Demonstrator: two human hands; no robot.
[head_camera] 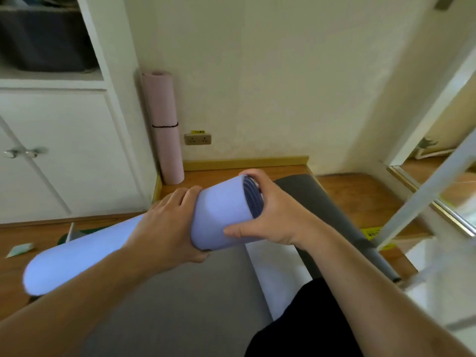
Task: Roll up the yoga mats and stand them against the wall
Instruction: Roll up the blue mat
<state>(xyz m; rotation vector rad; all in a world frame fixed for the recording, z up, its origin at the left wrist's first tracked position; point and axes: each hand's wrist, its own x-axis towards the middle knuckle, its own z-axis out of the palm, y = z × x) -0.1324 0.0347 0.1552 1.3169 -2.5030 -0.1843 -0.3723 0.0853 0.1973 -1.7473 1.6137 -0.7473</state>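
Note:
A rolled lavender yoga mat (pixel 221 215) is held off the floor, lying slantwise from lower left to upper right, its spiral end facing the wall. My left hand (pixel 170 225) grips the roll around its middle. My right hand (pixel 273 215) grips the right end, fingers over the rim and thumb across the front. A rolled pink mat (pixel 164 130) with a black band stands upright in the corner against the wall. A dark grey rolled mat (pixel 332 215) lies on the floor to the right. A grey mat (pixel 185 300) lies flat under me.
A white cabinet (pixel 59 155) with door knobs fills the left. A wall socket (pixel 197 139) sits low on the wall beside the pink mat. A white frame and a mirror edge (pixel 427 191) stand at right. Small green items (pixel 77 234) lie on the wooden floor at left.

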